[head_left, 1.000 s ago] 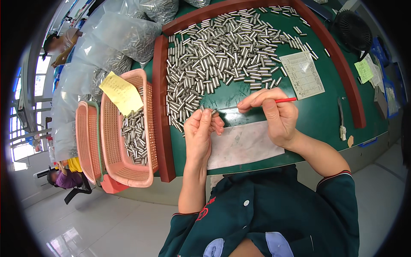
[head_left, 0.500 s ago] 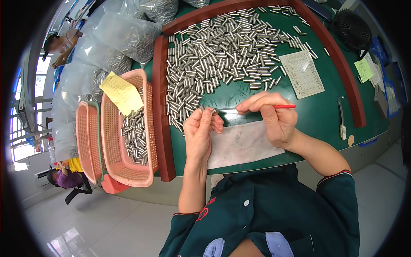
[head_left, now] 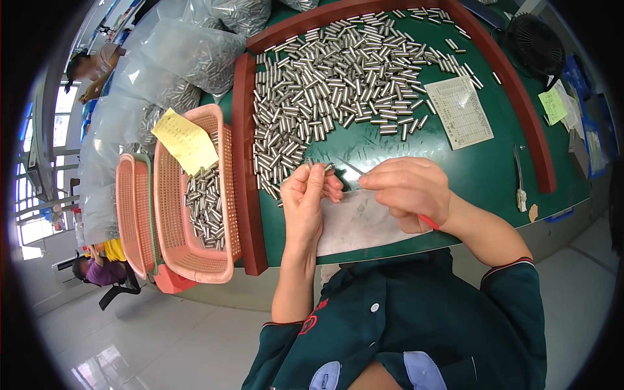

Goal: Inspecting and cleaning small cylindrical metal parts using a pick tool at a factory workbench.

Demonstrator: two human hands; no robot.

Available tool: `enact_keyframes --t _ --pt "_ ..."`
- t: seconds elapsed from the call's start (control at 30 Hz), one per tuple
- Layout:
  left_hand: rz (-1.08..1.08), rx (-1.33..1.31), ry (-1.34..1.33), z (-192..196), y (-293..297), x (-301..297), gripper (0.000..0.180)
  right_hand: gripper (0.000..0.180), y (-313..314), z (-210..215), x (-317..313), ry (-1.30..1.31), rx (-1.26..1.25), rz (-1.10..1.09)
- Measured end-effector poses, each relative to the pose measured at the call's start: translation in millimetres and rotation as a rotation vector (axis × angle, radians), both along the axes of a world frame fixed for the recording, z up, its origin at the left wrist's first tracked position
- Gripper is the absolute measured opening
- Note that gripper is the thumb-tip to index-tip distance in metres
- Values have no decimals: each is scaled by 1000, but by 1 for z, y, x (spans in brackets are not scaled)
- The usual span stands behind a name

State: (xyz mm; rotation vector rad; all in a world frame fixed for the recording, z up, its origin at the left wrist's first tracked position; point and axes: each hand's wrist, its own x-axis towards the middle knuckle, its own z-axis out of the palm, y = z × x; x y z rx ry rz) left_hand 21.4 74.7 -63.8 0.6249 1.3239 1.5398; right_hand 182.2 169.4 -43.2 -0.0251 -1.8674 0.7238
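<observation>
Two small metal tubes (head_left: 318,166) pinched upright in left hand (head_left: 309,201) fingertips, over the green table (head_left: 481,172) near its front edge. Right hand (head_left: 406,192) at 3 o'clock of them, closed narrow on a thin red-handled pick (head_left: 426,221), tip toward the tubes. Loose tube pile (head_left: 338,84) at 12 o'clock. Pink basket (head_left: 195,195) with tubes at 9 o'clock, yellow note (head_left: 185,140) on it.

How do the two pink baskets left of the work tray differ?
The nearer pink basket holds a heap of small metal tubes and a yellow paper note; the outer pink basket shows nothing inside. The nearer one looks wider; the outer one is partly hidden behind it. Both are slotted plastic, standing side by side.
</observation>
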Motion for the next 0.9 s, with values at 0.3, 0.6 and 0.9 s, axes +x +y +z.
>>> enact_keyframes --t 0.3,0.6,0.9 --pt "16 -12 2 0 0 0 20 9 1 -3 0 22 -73 11" --pt "5 10 11 -1 0 0 20 16 -3 -2 -2 -45 -109 41" --pt "-12 -2 -12 0 0 0 24 8 -1 -3 -3 8 -180 9"
